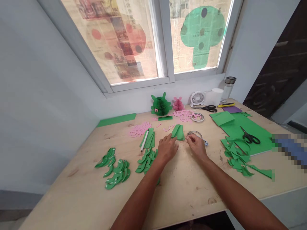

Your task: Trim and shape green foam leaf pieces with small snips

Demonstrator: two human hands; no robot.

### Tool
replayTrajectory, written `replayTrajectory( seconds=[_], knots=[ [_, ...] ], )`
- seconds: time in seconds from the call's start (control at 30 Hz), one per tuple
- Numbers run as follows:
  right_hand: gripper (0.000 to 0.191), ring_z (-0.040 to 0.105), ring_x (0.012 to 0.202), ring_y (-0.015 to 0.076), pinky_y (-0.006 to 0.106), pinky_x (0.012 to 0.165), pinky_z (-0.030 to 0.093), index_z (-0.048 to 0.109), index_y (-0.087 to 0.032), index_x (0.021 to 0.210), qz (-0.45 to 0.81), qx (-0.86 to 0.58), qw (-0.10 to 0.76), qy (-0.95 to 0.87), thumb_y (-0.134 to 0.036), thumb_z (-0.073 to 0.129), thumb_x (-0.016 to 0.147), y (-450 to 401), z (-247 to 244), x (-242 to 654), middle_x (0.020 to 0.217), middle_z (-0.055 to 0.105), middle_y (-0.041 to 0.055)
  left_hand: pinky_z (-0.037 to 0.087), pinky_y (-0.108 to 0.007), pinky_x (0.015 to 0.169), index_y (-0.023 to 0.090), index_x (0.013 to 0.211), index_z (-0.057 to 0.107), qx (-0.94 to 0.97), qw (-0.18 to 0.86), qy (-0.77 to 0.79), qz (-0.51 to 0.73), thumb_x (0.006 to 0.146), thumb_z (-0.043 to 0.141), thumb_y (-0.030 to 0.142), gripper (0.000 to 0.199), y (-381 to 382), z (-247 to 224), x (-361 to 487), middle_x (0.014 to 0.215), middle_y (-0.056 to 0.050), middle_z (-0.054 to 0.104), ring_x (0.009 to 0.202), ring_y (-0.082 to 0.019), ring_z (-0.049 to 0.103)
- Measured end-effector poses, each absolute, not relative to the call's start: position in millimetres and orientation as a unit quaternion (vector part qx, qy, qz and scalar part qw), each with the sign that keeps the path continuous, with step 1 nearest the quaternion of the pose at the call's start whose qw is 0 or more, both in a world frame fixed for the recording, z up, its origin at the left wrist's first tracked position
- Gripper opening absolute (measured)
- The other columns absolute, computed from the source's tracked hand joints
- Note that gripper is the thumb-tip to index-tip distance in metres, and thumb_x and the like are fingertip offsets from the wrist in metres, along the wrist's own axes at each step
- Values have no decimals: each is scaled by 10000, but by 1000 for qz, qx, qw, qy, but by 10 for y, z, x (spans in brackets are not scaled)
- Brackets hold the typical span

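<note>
My left hand (167, 148) rests on the table with its fingers apart, its fingertips by the lower left edge of a small stack of green paper strips (177, 132). To the right, my right hand (196, 145) has thumb and forefinger pinched together beside a roll of tape (197, 133); what is between them is too small to make out. A white pen (144, 140) lies on more green strips (150, 139) left of my left hand. Curved green paper pieces (145, 160) lie below those strips, partly behind my left forearm.
Black scissors (250, 137) lie on green sheets (256, 127) at right, above green scraps (237, 155). Pink cutouts (140, 129), a green paper figure (161, 105), a small fan (197, 98) and a bottle (227, 90) stand or lie toward the back. Green curved pieces (118, 174) lie left.
</note>
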State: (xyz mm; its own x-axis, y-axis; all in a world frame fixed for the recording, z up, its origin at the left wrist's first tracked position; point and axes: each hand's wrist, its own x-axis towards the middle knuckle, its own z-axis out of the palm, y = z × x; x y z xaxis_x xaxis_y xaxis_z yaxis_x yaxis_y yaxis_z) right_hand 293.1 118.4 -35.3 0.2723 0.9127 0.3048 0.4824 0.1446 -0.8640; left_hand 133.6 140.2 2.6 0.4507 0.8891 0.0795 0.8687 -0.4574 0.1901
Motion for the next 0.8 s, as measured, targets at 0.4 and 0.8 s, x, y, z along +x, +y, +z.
replayTrajectory(
  seconds=[0.4,0.8],
  knots=[
    [212,582,666,200,306,625,439,596,-203,709,212,-621,508,-558,-354,472,790,1207,-373,2913,670,635,40,387,-421,964,148,1171,542,822,109,541,138,825,437,270,381,1522,-103,1402,1291,-149,505,1197,-277,454],
    [371,584,640,170,291,589,459,606,-167,972,416,-533,619,-400,-439,575,722,1201,-233,2854,732,653,45,482,-359,871,186,1020,673,597,478,450,461,754,578,313,310,971,-117,1378,1075,-81,665,977,-211,614]
  ],
)
